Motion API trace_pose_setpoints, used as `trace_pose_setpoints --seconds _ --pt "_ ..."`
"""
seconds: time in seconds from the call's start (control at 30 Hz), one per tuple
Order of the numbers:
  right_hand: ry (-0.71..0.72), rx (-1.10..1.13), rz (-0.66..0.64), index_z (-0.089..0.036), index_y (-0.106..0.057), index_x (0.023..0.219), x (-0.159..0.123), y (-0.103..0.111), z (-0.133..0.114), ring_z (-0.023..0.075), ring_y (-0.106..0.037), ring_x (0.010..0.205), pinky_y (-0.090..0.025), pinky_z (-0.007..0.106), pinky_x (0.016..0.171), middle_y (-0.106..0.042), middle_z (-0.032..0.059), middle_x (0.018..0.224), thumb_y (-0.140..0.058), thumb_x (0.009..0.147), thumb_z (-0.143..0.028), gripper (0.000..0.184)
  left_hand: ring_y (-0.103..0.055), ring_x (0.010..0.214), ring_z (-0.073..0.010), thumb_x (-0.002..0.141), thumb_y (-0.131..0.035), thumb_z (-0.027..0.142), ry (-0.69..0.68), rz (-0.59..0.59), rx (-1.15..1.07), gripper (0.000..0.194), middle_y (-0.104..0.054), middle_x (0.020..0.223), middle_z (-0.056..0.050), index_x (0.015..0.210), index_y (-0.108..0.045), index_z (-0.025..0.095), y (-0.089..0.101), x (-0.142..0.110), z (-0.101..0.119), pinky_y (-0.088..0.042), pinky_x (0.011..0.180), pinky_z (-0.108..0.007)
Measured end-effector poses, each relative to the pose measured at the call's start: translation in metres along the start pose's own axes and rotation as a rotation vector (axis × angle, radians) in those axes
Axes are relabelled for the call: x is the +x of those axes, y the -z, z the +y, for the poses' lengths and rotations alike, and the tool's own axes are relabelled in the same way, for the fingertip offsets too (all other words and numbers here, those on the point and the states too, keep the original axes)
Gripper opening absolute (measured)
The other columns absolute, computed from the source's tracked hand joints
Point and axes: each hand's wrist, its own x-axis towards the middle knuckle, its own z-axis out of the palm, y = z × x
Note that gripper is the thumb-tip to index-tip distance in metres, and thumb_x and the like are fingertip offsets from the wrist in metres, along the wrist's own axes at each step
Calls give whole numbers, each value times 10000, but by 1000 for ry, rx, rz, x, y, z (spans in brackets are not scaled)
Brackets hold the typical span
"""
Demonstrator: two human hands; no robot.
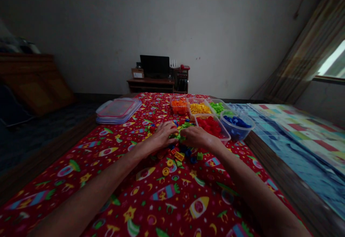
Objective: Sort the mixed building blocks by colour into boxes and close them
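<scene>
A loose pile of small plastic toy building blocks [179, 156] in yellow, green, blue, red and orange lies on the table in front of me. My left hand [164, 135] reaches over the left part of the pile, its fingers curved and the thumb apart from them. From the other side my right hand [196, 137] bends its fingers down into the blocks, close to my left fingertips. Its fingers look closed together, and whatever is between them is hidden. Two yellow round pieces [165, 172] lie at the near edge of the pile.
Beyond my right hand stand clear containers of red pieces [210, 126], blue pieces [236, 122], yellow pieces [199, 108], green pieces [217, 107] and orange pieces [179, 106]. Stacked lids [118, 111] lie at the left. A red patterned cloth [145, 201] covers the table.
</scene>
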Motion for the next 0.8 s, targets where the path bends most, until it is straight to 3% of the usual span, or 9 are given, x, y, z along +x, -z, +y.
trace_pose_setpoints --seconds 0.13,0.3,0.5,0.6,0.7,0.8 --pt "-58 87 109 -166 -602 1019 2 -2 18 157 -579 789 -356 230 608 -645 95 946 -540 852 -263 202 -479 1109 -250 777 -613 280 -11 31 -22 117 -579 1092 -87 844 -627 185 4 -2 2 -382 983 -418" --pt "-48 245 228 -143 -615 894 6 -3 23 114 -517 661 -309 218 562 -628 53 787 -570 790 -167 116 -525 1046 -242 767 -602 328 132 85 -166 172 -585 1030 -85 688 -629 178 13 7 -7 -420 949 -396" --pt "-60 710 435 -139 -626 967 20 -6 7 106 -548 616 -365 194 559 -639 15 712 -577 763 -147 210 -561 1037 -227 775 -558 476 305 222 -399 315 -587 1097 -87 762 -674 184 19 14 -6 -431 962 -381" --pt "-20 806 491 -147 -654 941 24 -10 2 103 -553 608 -370 187 554 -637 6 708 -532 759 -117 221 -573 1030 -227 778 -523 527 329 248 -459 393 -609 1091 -100 783 -682 169 20 17 2 -448 939 -365" --pt "-9 854 508 -149 -678 865 24 -12 5 100 -551 608 -368 180 554 -622 -3 681 -513 764 -143 194 -583 1019 -219 809 -471 520 304 188 -443 423 -648 1054 -94 796 -699 164 30 17 1 -446 937 -348" --pt "-31 892 485 -142 -682 834 23 -12 11 94 -533 584 -357 172 536 -609 -14 652 -518 758 -170 183 -613 931 -202 796 -503 443 272 -2 -336 344 -689 959 -66 831 -715 175 48 9 -13 -465 871 -307"
